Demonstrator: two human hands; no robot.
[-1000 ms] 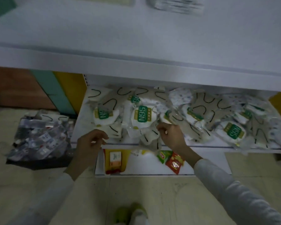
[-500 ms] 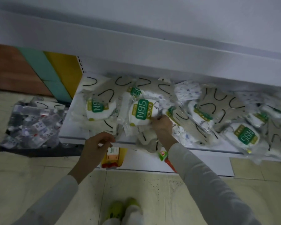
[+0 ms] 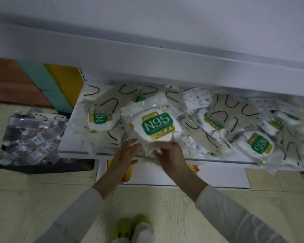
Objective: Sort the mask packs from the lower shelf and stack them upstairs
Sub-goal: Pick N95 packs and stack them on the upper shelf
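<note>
A white N95 mask pack (image 3: 154, 125) with a green label is lifted above the lower shelf (image 3: 72, 146), tilted toward me. My left hand (image 3: 126, 155) holds its lower left edge and my right hand (image 3: 170, 155) grips its lower right edge. Several more mask packs lie heaped across the shelf: another N95 pack (image 3: 100, 118) at the left, one (image 3: 260, 146) at the right, and flat beige masks with black ear loops (image 3: 233, 109) behind. The upper shelf (image 3: 147, 55) juts out above the pile.
A dark bin (image 3: 30, 137) full of clear packets sits on the floor at the left. Below the mask shelf a bottom shelf (image 3: 218, 176) carries yellow and red packets. Beige floor tiles and my green shoes (image 3: 123, 228) lie beneath.
My right hand has pulled the N95 pack up out of the pile. My left hand rose from the shelf edge and took hold of the pack. The camera came closer.
</note>
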